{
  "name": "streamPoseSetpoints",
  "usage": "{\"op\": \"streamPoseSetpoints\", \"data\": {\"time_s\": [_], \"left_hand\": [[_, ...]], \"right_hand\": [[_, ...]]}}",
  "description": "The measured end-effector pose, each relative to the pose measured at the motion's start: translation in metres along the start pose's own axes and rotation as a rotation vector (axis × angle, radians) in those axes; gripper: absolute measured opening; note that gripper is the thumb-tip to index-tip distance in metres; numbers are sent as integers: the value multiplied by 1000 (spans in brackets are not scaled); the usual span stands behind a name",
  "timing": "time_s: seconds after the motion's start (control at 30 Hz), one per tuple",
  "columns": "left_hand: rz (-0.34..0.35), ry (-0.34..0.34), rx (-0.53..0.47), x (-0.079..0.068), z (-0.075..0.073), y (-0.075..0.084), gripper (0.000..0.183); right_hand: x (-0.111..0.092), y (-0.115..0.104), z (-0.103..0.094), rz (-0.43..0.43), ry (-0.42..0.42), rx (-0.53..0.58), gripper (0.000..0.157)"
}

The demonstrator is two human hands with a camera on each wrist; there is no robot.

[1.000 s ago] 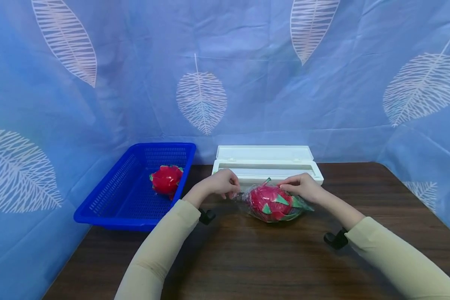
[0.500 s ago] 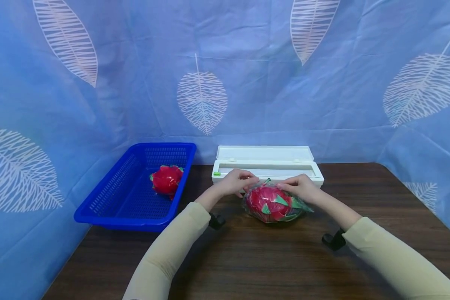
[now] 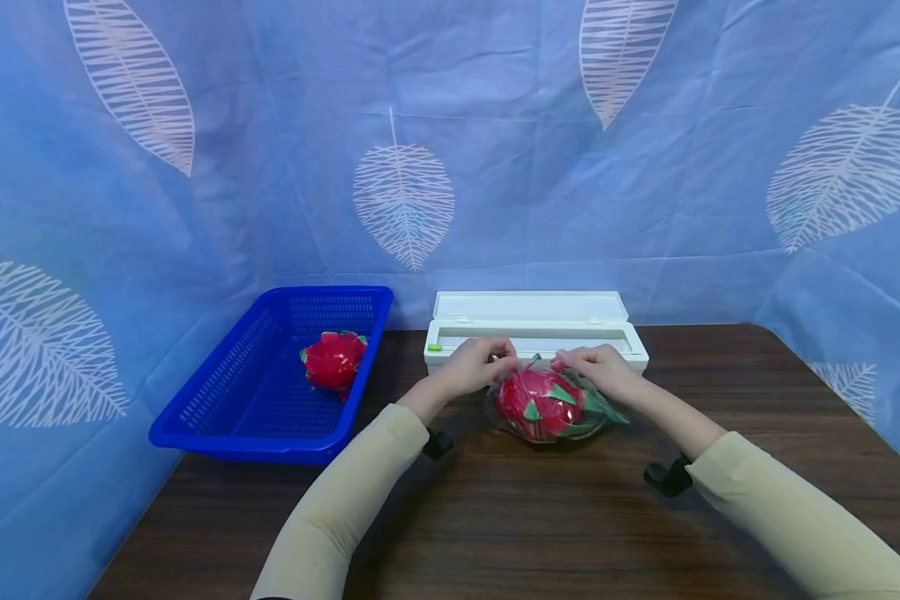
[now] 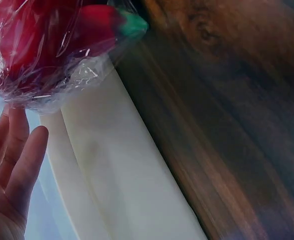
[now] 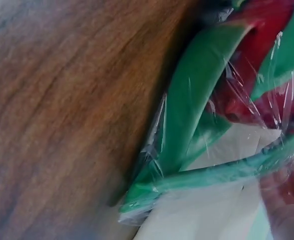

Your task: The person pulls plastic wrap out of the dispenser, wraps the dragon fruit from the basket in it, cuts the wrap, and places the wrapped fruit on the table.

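A red dragon fruit [image 3: 536,407] with green scales lies on its side, wrapped in clear cling film [image 4: 89,70]. From the left, my left hand [image 3: 476,367] bends over its upper end, thumb and fingers pinching film near the top. Opposite it, my right hand [image 3: 603,371] pinches the film along the upper side by a green scale. The left wrist view has the outer fingers [image 4: 29,162] spread beneath the crinkled film. Long green scales [image 5: 187,100] fill the right wrist view, with only part of the right hand at the lower edge.
Right behind the fruit stands a long white cling film box [image 3: 532,333], lid up, with a green slider [image 3: 435,347] at its left. A blue basket [image 3: 225,446] on the left holds another dragon fruit [image 3: 333,360]. A blue leaf-print cloth [image 3: 495,208] hangs behind the wooden table [image 3: 540,525].
My left hand has moved right and slightly up, bringing the film's left end from beside the fruit onto its top. My right hand has shifted slightly left along the upper side.
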State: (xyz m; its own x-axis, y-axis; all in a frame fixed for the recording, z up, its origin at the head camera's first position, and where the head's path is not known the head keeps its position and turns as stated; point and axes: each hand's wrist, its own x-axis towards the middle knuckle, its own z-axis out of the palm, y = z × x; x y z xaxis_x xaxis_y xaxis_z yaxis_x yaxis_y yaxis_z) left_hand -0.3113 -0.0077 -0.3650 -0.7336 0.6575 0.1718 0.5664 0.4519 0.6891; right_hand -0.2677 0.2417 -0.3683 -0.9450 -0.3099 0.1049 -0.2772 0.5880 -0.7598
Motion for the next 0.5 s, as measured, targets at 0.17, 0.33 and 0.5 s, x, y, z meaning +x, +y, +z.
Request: {"op": "streamPoseSetpoints", "data": {"time_s": [0.17, 0.33, 0.5], "left_hand": [[-23, 15, 7, 2, -1, -2, 9], [-10, 28, 35, 4, 0, 0, 8], [-4, 68, 129, 5, 4, 3, 9]], "right_hand": [[5, -4, 1, -25, 18, -20, 30], [10, -7, 5, -42, 20, -70, 23], [9, -12, 7, -70, 83, -124, 13]]}}
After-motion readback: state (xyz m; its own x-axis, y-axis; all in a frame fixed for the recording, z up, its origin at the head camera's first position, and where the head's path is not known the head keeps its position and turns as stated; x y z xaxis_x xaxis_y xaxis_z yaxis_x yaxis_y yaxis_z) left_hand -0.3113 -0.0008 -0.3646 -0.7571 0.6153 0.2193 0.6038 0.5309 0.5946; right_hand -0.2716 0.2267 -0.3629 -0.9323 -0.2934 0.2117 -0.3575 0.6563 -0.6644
